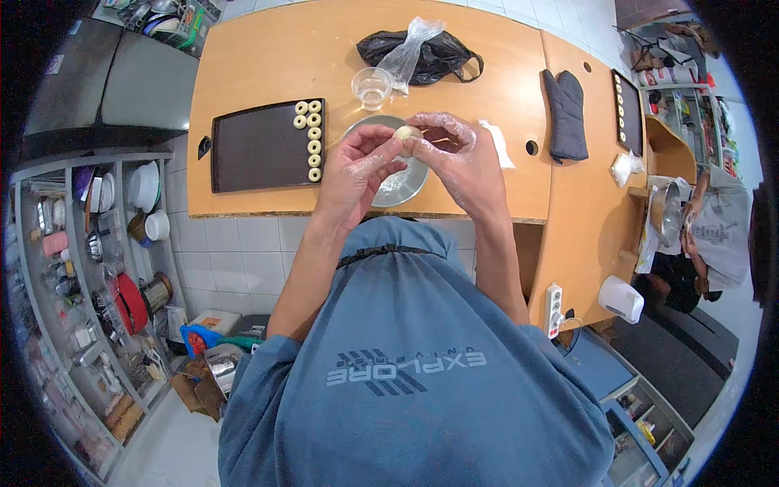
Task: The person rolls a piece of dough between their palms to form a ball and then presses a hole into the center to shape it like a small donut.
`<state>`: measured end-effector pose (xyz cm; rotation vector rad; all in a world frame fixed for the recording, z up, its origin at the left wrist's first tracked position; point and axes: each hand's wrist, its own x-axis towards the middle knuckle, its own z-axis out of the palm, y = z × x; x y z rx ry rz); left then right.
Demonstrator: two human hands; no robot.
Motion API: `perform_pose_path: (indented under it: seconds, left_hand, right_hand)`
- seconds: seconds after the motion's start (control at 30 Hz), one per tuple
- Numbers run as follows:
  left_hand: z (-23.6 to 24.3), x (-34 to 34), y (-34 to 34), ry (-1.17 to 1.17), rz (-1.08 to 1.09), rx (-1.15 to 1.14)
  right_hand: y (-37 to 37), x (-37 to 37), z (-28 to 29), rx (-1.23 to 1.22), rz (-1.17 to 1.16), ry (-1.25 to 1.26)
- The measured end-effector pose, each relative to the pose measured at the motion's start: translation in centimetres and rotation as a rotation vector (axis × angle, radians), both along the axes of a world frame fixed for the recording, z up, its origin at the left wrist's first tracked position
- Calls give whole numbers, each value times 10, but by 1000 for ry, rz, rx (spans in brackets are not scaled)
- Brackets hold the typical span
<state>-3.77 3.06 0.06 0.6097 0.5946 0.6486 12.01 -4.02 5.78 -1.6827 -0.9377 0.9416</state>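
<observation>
A small pale ball of dough (407, 134) is pinched between the fingertips of both hands, above a round metal bowl (398, 193). My left hand (361, 166) grips it from the left, and my right hand (462, 158) from the other side; white flour dusts the fingers of both. The bowl's inside is partly hidden by my hands. To the left lies a dark baking tray (260, 150), with several small dough rings (314, 146) lined up along its right side. A clear plastic cup (372, 88) stands just beyond the bowl.
Behind the cup are a black plastic bag (438, 61) and a clear bag (415, 49). A dark oven mitt (565, 114) and a second tray (621, 122) lie to the right. Another person (706, 227) holds a metal bowl (668, 215) at far right. Shelves (93, 276) stand at left.
</observation>
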Motion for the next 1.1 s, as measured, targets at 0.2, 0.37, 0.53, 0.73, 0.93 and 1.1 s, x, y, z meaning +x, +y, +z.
perform_pose_path:
  seconds: [0.2, 0.37, 0.53, 0.73, 0.93, 1.1]
  left_hand:
    - [2, 0, 0, -13, 25, -57]
    - [2, 0, -2, 14, 23, -18]
    - [5, 1, -2, 76, 32, 4]
    - [6, 1, -4, 66, 34, 12]
    - [7, 0, -3, 42, 46, -15]
    - [7, 3, -3, 35, 18, 12]
  right_hand:
    - [0, 1, -5, 8, 4, 47]
    - [-1, -1, -4, 56, -32, 104]
    - [-2, 2, -3, 35, -12, 74]
    - [-2, 2, -3, 36, -28, 90]
    - [-2, 1, 0, 23, -27, 90]
    - [-1, 2, -2, 40, -34, 125]
